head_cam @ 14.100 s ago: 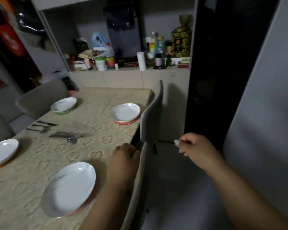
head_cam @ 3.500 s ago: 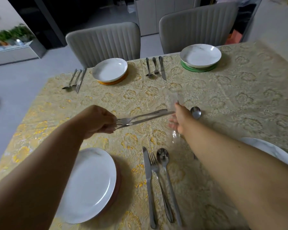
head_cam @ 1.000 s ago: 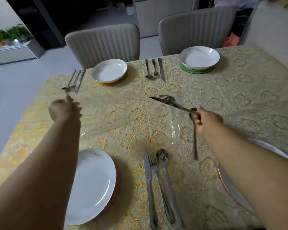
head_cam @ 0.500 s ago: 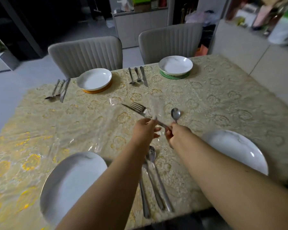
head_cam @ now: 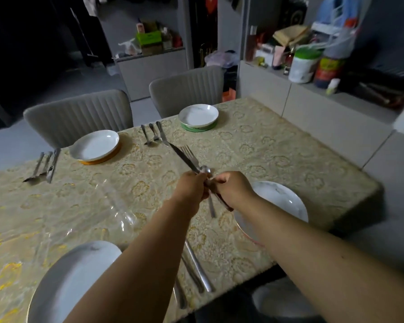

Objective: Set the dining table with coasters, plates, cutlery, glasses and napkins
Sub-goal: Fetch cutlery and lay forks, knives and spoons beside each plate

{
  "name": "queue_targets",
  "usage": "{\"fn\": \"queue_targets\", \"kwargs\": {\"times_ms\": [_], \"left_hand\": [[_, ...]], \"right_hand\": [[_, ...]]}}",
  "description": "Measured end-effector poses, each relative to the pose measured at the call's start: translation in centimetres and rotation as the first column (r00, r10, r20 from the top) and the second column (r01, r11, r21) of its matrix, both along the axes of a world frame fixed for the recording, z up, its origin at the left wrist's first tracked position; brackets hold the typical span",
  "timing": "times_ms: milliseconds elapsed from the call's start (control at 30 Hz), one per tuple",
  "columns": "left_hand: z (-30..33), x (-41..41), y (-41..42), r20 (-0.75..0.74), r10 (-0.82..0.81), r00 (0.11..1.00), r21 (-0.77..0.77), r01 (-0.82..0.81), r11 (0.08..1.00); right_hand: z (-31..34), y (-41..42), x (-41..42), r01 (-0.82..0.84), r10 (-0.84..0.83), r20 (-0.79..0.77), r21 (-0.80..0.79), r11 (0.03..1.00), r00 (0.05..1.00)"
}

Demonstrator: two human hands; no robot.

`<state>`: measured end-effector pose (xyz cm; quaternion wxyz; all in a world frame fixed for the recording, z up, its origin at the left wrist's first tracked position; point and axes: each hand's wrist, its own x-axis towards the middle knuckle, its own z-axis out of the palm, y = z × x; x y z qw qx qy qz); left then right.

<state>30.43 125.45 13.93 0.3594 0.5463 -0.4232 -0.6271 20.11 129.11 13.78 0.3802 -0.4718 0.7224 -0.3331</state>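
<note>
Over the middle of the table, my left hand (head_cam: 191,186) and my right hand (head_cam: 231,187) meet around a bundle of cutlery: a knife (head_cam: 182,157), a fork (head_cam: 189,153) and a spoon (head_cam: 205,170). Both hands grip the handles, with the tips pointing away from me. Just right of my hands sits a white plate (head_cam: 282,199). Another white plate (head_cam: 70,278) lies near left, with a cutlery set (head_cam: 196,269) beside it, partly under my left arm. Two far plates stand on an orange coaster (head_cam: 100,159) and a green coaster (head_cam: 198,128), each with cutlery to its left.
A gold patterned cloth under clear plastic (head_cam: 254,148) covers the table. Two grey chairs (head_cam: 79,113) stand on the far side. A cluttered counter (head_cam: 313,75) runs along the right. The far cutlery sets lie at the left edge (head_cam: 44,165) and between the far plates (head_cam: 154,135).
My view has turned right and nearer the table. My left hand, which only touched the fork and knife half a second ago, now grips the bundle with my right hand.
</note>
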Motion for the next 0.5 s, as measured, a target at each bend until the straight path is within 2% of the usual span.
{"fn": "queue_targets", "kwargs": {"times_ms": [67, 267, 367, 500], "left_hand": [[0.3, -1.5, 0.2, 0.008, -0.070, 0.997, -0.013, 0.071, 0.997], [0.3, -8.2, -0.1, 0.163, -0.165, 0.973, -0.108, 0.184, 0.977], [-0.8, -13.1, 0.0, 0.223, -0.184, 0.957, -0.106, 0.211, 0.972], [-2.7, -20.4, 0.6, 0.259, -0.262, 0.930, 0.021, 0.265, 0.964]], "right_hand": [[0.6, 0.5, -1.8, 0.018, -0.018, 0.009, -0.015, 1.000, 1.000], [1.3, 1.2, -9.6, 0.253, -0.249, 0.267, 0.018, 0.967, 0.931], [1.0, 1.5, -15.4, 0.347, -0.348, 0.216, 0.043, 0.937, 0.912], [-0.1, 1.7, -24.6, 0.338, -0.367, 0.112, 0.216, 0.916, 0.924]]}}
